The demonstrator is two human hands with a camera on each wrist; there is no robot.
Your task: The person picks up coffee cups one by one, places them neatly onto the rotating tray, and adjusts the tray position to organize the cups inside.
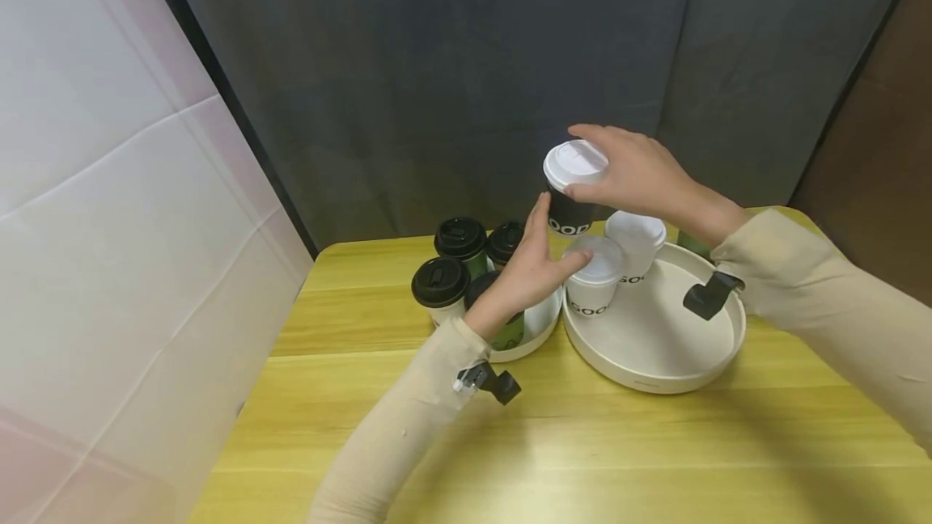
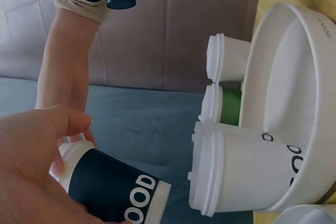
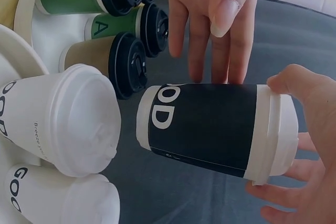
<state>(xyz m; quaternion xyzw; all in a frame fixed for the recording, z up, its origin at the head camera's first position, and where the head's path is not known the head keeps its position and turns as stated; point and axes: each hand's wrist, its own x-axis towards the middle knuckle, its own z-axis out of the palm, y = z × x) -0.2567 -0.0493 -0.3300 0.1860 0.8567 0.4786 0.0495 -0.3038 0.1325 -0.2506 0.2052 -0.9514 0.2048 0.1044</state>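
Note:
A black paper cup (image 1: 570, 213) with a white lid hangs tilted above the table. My right hand (image 1: 641, 172) grips it around the lid, thumb on one side and fingers on the other. Fingers straight and thumb spread away, my left hand (image 1: 527, 273) is at the cup's left side; in the right wrist view the fingertips of this left hand (image 3: 215, 24) reach the black sleeve, though contact is hard to tell. Just below the cup, two white lidded cups (image 1: 593, 297) (image 1: 635, 241) stand at the left of a large round tray (image 1: 655, 385).
To the left, a smaller round tray (image 1: 520, 354) bears several black-lidded cups (image 1: 440, 281), partly hidden by my left hand. A green cup (image 2: 231, 106) and a white cup (image 2: 233, 59), both white-lidded, stand across the large tray. A dark partition (image 1: 437, 87) rises behind the wooden table (image 1: 582, 443).

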